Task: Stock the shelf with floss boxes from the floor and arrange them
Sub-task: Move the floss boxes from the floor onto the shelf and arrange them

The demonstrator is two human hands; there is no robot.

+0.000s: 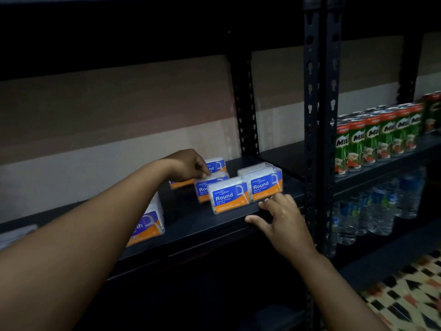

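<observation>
Several clear floss boxes with blue and orange labels stand on the dark shelf (pixel 191 220). The front box (pixel 229 198) and the right box (pixel 266 183) sit side by side near the shelf's front edge. Behind them stand a middle box (pixel 207 185) and a back box (pixel 216 165). My left hand (pixel 188 164) reaches in over the back boxes, its fingertips pinched at the top of the middle box. My right hand (pixel 279 216) rests on the shelf's front edge with fingers spread, fingertips touching the right box's lower corner. Another floss box (pixel 149 223) stands at the left, partly hidden by my left arm.
A black slotted upright post (pixel 319 130) divides the shelving. To its right stand rows of green Milo cans (pixel 372 139), with water bottles (pixel 377 211) on the shelf below. A patterned floor (pixel 410 297) shows at the bottom right. A pale object (pixel 16 235) lies at the far left.
</observation>
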